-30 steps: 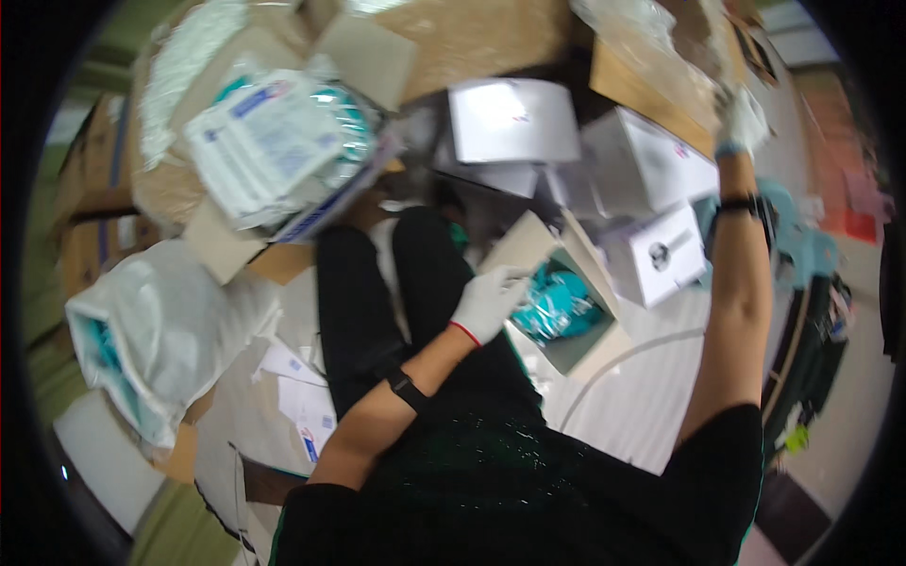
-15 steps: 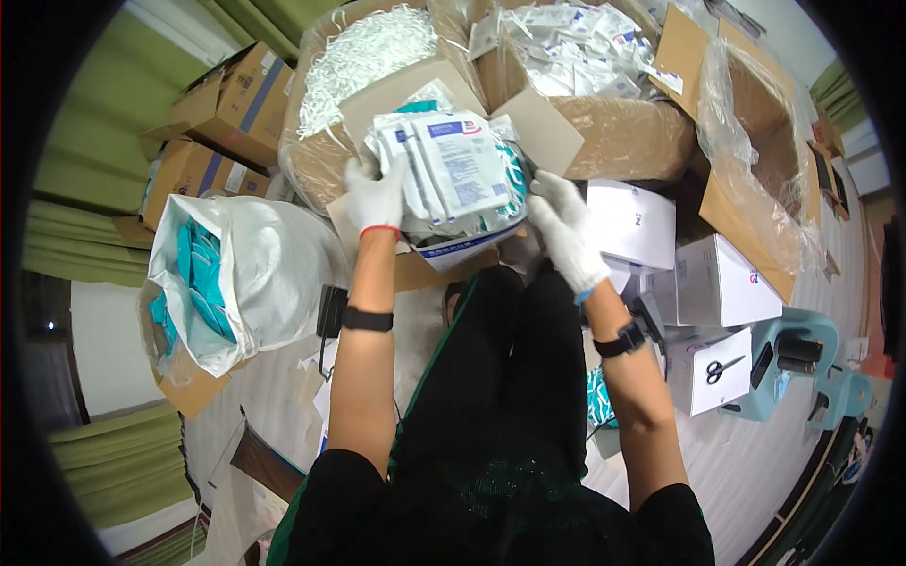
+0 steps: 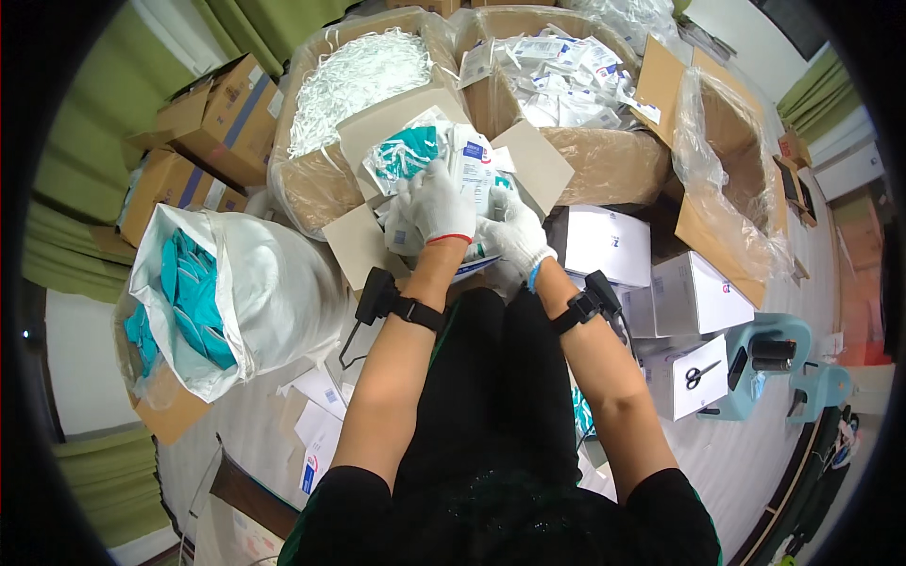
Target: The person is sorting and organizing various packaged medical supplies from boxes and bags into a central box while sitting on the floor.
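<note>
My left hand [image 3: 436, 201], in a white glove, lies on top of a stack of flat sealed packets [image 3: 427, 160], white with teal contents, that rests on a cardboard flap [image 3: 363, 247] in front of me. My right hand [image 3: 514, 236], also gloved, grips the near right side of the same stack. Both wrists carry black bands. My legs in black trousers [image 3: 500, 377] are below the stack.
Behind stand open cartons: one of white strips [image 3: 354, 80], one of white packets [image 3: 566, 66], one lined with clear plastic [image 3: 731, 160]. A white bag of teal items [image 3: 203, 292] lies left. White boxes [image 3: 604, 245], scissors [image 3: 700, 374] and a teal tape dispenser [image 3: 769, 354] sit right.
A second ago my right hand was raised far right and my left held a teal packet low. Both hands have since come together on the packet stack, and the view tilted up.
</note>
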Tool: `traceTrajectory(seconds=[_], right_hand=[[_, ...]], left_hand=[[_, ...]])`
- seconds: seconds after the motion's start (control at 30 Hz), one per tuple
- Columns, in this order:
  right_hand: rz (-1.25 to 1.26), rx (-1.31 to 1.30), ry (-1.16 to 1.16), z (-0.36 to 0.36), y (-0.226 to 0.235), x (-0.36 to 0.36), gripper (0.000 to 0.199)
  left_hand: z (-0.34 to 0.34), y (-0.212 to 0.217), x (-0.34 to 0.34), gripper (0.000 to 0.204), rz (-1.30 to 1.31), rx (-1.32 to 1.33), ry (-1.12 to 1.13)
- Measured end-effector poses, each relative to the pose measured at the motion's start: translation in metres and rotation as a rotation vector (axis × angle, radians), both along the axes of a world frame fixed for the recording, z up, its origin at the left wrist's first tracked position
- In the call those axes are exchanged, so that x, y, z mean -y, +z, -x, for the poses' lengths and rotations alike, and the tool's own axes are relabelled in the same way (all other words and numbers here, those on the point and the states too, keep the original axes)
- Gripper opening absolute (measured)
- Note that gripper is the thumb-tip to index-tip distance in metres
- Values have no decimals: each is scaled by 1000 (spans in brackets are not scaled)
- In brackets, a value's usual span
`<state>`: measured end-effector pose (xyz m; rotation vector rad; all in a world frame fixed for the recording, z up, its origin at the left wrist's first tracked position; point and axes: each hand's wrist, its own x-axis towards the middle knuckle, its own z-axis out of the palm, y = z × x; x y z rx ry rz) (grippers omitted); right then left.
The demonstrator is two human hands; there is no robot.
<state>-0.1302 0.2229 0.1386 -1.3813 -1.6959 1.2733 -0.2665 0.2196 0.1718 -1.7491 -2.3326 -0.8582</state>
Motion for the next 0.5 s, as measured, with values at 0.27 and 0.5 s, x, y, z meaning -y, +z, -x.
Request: traceTrajectory(seconds=[0.27, 0.5], right_hand=[[-591, 86, -54, -79, 106, 24, 79], [3, -342, 154, -115, 47, 144, 16]], left_hand=[[-9, 63, 63, 32, 17, 389, -646], [-34, 44, 154, 33, 642, 466, -907]])
